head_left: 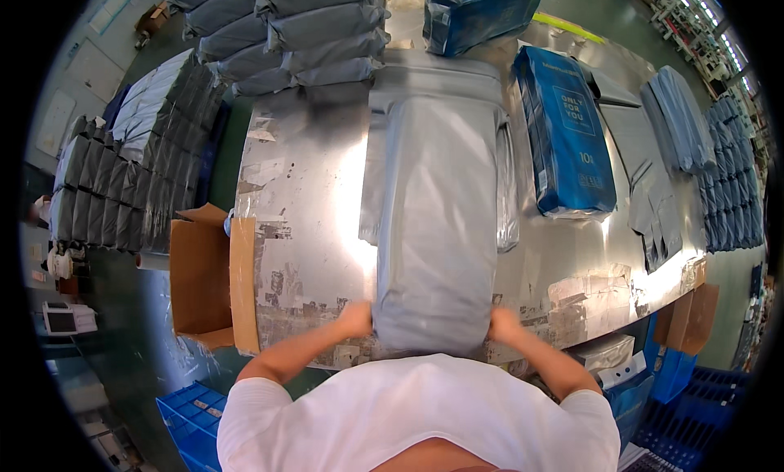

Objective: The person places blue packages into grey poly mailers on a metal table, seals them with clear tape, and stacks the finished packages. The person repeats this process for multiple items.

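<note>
A long grey plastic mailing bag (437,227), bulging with contents, lies lengthwise in front of me, its near end at the table's front edge. My left hand (357,318) grips its near left side, fingers curled in against the plastic. On the opposite side my right hand (504,323) holds the near right corner, its fingers partly hidden by the bag. Beneath and behind the bag are more flat grey bags (437,73). To the right, a blue printed package (565,133) rests on the metal table (314,211).
Stacked filled grey bags (318,35) rise at the far left. Another blue package (482,16) lies at the back. Loose grey bags (645,174) cover the right side. An open cardboard box (200,276) stands by the left edge, with a blue crate (192,423) below.
</note>
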The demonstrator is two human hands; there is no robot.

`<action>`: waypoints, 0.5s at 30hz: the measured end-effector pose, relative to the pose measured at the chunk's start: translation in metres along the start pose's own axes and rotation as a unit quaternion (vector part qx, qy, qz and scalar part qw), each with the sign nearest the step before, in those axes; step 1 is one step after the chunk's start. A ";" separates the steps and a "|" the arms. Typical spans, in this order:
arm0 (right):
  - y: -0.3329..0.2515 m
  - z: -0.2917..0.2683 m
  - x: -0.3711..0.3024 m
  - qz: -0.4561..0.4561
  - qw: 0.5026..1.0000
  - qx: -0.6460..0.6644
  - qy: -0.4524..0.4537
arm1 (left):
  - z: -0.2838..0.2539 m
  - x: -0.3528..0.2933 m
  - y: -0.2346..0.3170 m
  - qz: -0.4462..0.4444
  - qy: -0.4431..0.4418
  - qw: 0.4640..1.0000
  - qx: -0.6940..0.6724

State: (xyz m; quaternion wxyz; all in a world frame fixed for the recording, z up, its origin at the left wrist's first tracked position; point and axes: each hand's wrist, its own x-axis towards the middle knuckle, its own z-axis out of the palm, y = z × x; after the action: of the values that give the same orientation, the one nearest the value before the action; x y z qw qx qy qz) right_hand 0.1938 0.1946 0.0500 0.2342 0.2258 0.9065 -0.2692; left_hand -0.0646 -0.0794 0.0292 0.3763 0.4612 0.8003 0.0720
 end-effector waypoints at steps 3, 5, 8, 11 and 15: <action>0.020 -0.003 -0.014 0.039 0.999 -0.006 0.028 | -0.011 -0.007 0.020 -0.077 0.000 0.997 -0.004; 0.021 0.022 -0.045 0.080 0.996 -0.017 -0.021 | 0.012 -0.034 0.020 -0.080 -0.003 0.997 0.022; 0.008 0.040 -0.081 0.030 0.980 -0.102 -0.166 | 0.032 -0.064 0.031 -0.111 0.018 0.993 -0.037; -0.046 0.047 -0.080 -0.081 0.973 -0.067 -0.204 | 0.047 -0.076 0.029 -0.125 0.083 0.980 -0.131; -0.118 0.066 -0.017 -0.179 0.972 -0.023 0.149 | 0.067 -0.089 0.029 -0.073 0.191 0.966 -0.156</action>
State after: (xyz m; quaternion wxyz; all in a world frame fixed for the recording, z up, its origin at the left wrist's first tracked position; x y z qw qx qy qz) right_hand 0.1641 0.0619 0.0551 0.0500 0.0922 0.9629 -0.2488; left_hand 0.0255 -0.1488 0.0430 0.2880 0.3151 0.8676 0.2551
